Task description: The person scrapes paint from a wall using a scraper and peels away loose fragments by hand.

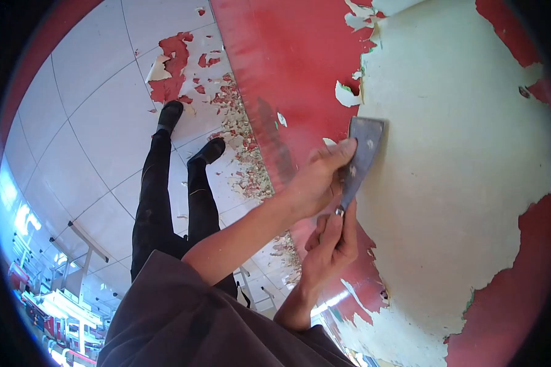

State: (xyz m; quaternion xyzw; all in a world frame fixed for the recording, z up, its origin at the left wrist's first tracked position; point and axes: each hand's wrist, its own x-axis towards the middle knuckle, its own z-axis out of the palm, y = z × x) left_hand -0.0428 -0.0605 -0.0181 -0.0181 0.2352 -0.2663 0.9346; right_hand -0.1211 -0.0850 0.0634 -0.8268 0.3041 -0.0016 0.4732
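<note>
One scraper (367,136) is grasped by the left hand (318,176) and right hand (329,252), and the pale surface (450,165) could be gouged by too steep an angle.

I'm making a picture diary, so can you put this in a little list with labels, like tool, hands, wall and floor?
Tool: scraper
Left hand: thumb on the blade
Right hand: holds the scraper below the blade
Wall: red, with a big, ragged-edged pale patch
Floor: pale tiles, chips along the wall
Shoes: dark
Blade touching wall: can't tell
</note>
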